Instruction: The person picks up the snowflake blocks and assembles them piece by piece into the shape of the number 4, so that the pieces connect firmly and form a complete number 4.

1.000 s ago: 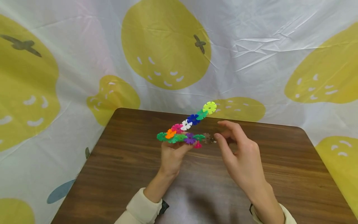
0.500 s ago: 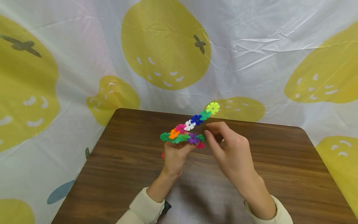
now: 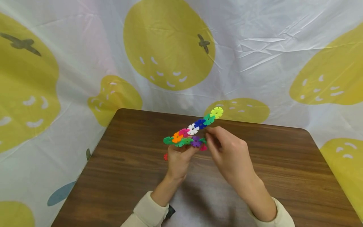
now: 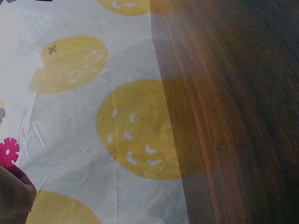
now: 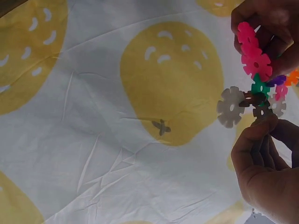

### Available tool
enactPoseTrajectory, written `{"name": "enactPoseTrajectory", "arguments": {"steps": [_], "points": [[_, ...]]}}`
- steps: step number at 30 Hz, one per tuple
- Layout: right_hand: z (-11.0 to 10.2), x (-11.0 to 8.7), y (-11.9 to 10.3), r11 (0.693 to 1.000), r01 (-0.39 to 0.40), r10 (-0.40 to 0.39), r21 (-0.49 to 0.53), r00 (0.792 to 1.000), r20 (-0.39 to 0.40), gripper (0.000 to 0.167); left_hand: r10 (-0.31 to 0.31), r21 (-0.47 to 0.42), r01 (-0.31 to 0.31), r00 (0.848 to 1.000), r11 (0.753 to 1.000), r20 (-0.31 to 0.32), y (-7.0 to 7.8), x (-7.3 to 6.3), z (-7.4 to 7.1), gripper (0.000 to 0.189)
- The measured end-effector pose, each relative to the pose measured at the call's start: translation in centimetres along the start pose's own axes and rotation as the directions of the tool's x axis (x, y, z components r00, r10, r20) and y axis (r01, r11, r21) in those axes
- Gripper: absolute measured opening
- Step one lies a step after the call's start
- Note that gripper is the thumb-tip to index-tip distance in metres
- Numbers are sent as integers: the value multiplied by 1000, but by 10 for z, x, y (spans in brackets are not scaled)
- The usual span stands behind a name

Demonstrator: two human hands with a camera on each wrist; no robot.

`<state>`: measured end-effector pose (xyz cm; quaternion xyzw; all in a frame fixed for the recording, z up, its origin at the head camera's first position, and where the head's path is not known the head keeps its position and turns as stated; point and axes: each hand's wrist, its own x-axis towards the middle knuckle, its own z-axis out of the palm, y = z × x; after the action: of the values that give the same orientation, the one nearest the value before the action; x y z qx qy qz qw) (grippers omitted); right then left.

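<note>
My left hand point(image 3: 178, 162) holds a build of interlocking snowflake discs point(image 3: 195, 141) above the table. One row slants up to the right, ending in a yellow disc point(image 3: 216, 112); a lower row runs through green and purple. A red disc point(image 3: 165, 156) pokes out left of that hand. My right hand point(image 3: 233, 157) is at the lower row's right end, its thumb and fingertips pinching a dark brown disc point(image 5: 262, 112). In the right wrist view, a white disc point(image 5: 231, 107) and pink discs point(image 5: 256, 63) stick out beside it. The left fingertips are mostly hidden behind the build.
Below both hands is a brown wood-grain table point(image 3: 127, 176). A white curtain point(image 3: 255, 63) printed with yellow fruit hangs behind and beside it, close to the back edge.
My right hand has moved left to the build's end, and its fingers have closed on the brown disc. The left hand and build have shifted slightly right; the red disc has come into view.
</note>
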<state>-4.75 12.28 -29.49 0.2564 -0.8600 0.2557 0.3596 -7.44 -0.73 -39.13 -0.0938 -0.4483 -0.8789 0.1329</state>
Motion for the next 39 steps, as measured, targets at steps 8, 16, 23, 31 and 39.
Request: {"name": "enactPoseTrajectory", "arguments": {"steps": [8,16,23,31,39], "points": [[4,0,-3,998,58,-58,-29,998,8,10,0,-10,-1,999,1000,-44,-3,-2,0,39],[6,-1,-5,999,36,-36,4,999,26,12,17,-34,-19,999,999,-48,-3,-3,-1,45],[6,-6,-5,1000,9,-9,17,1000,18,17,-12,-14,11,999,1000,-34,-3,-2,-7,41],[-11,-8,7,996,-52,56,71,997,-59,18,-2,13,2,1000,1000,5,3,1,-15,38],[-17,-20,64,945,-316,319,89,948,-16,13,4,8,-4,1000,1000,23,9,3,-23,43]]}}
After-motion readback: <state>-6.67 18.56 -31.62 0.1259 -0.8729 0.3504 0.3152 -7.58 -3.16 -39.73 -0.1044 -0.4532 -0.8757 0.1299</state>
